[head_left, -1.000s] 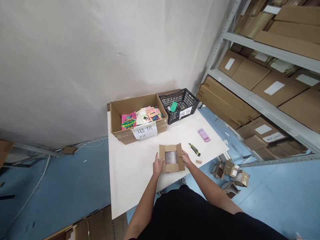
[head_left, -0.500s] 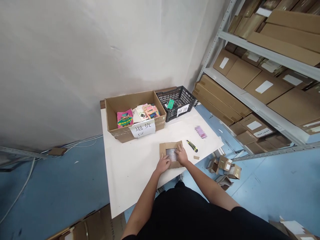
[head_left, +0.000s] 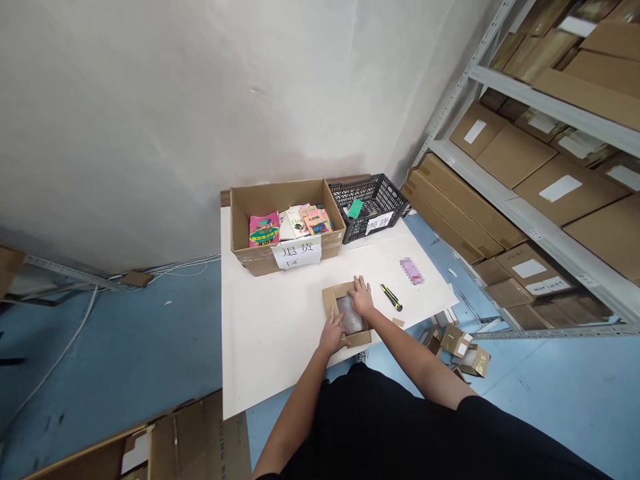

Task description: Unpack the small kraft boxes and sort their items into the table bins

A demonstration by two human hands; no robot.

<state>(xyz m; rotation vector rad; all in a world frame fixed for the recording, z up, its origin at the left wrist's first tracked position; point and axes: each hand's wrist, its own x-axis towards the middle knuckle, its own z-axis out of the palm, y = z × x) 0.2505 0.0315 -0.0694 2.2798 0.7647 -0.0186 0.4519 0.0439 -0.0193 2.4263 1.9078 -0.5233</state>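
On the table in front of me lies a small cardboard box (head_left: 329, 301) with its flaps folded outward. Inside it sits a greyish, shiny item (head_left: 353, 320) that looks wrapped in clear plastic; its kind cannot be made out. My left hand (head_left: 333, 333) rests at the box's near left side, fingers stretched over the edge toward the wrapped item. My right hand (head_left: 362, 297) lies across the far right flap with its fingers spread. A black and yellow utility knife (head_left: 391, 297) is on the table to the right of my right hand.
Behind stand a large carton (head_left: 257, 261) of books and a black plastic crate (head_left: 370, 207) holding a green item. A blurred purple item (head_left: 411, 271) and a cardboard scrap (head_left: 399, 322) lie to the right. Shelves of cartons (head_left: 563, 190) rise at the right; small boxes (head_left: 456, 340) litter the floor.
My view has shifted left, so the table appears farther right. My right hand now lies with fingers spread over the far right flap, and more of the wrapped item shows.
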